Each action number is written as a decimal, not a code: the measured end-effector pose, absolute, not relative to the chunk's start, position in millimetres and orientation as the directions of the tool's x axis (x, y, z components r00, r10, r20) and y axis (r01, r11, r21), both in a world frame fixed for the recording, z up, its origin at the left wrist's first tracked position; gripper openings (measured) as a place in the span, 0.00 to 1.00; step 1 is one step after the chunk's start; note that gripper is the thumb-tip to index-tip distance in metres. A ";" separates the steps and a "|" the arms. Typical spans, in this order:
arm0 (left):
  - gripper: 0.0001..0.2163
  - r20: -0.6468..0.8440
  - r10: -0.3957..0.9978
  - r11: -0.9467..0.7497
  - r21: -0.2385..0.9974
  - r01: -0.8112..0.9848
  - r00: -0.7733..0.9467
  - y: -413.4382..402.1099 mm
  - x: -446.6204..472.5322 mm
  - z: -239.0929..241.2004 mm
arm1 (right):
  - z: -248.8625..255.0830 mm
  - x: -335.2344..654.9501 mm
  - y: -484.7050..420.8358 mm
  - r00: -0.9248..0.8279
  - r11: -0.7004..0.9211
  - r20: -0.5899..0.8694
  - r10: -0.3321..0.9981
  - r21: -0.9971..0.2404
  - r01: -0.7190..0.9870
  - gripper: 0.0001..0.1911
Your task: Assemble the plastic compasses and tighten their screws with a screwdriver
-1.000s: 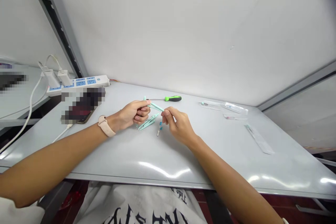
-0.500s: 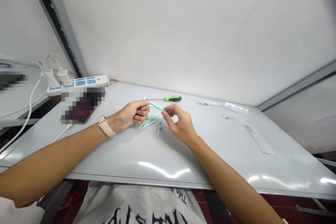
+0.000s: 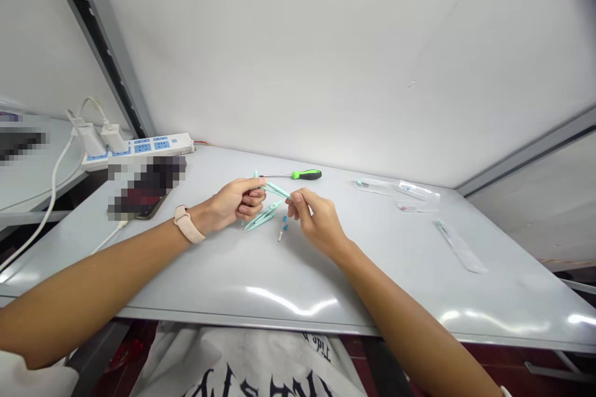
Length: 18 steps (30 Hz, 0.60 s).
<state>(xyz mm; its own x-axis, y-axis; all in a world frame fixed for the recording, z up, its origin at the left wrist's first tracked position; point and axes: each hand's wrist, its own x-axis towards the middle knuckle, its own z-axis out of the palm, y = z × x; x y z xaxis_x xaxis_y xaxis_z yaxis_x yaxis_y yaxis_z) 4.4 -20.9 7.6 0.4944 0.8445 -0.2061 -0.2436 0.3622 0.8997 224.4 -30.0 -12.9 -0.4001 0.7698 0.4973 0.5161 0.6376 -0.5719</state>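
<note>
My left hand (image 3: 235, 201), with a pale watch band at the wrist, is closed around one end of a mint-green pen-like piece (image 3: 275, 188) held just above the table. My right hand (image 3: 314, 218) pinches the other end of that piece between thumb and fingertips. Beneath them on the grey table (image 3: 288, 273) lie more mint-green pieces (image 3: 261, 218) and a few small blue and white bits (image 3: 282, 227).
A green-handled screwdriver (image 3: 298, 175) lies just behind my hands. Clear plastic sleeves (image 3: 403, 190) and a long thin packet (image 3: 459, 246) lie at the right. A white power strip (image 3: 139, 147) with chargers and a phone (image 3: 144, 189) sit at the left.
My right fingers opened slightly at the tip of the green piece half a second ago, then pinched shut on it again. My left hand stayed still.
</note>
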 end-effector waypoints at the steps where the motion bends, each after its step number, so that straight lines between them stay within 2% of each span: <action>1: 0.21 -0.203 0.846 0.359 0.901 -0.244 0.493 -20.7 4.4 7.6 | -12.2 224.1 -30.4 -0.397 0.639 0.501 0.769 -0.575 0.511 0.20; 5: 0.21 -0.197 0.848 0.355 0.901 -0.251 0.491 -20.7 4.5 7.5 | -11.6 223.5 -31.2 -0.376 0.670 0.558 0.740 -0.566 0.480 0.08; 7: 0.21 -0.204 0.845 0.365 0.896 -0.254 0.494 -21.1 4.7 7.4 | -12.4 223.8 -30.8 -0.369 0.681 0.576 0.729 -0.559 0.473 0.07; 18: 0.21 -0.210 0.840 0.367 0.899 -0.239 0.500 -21.7 5.3 8.1 | -14.2 224.5 -30.5 -0.434 0.669 0.510 0.742 -0.541 0.509 0.16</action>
<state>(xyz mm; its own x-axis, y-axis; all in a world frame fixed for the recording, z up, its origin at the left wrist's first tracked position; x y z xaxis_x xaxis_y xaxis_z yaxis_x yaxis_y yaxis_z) 5.3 -21.7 8.1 0.5005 0.8400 -0.2096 -0.2390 0.3667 0.8991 224.5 -30.5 -14.2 -0.4343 0.7425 0.5100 0.5086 0.6694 -0.5415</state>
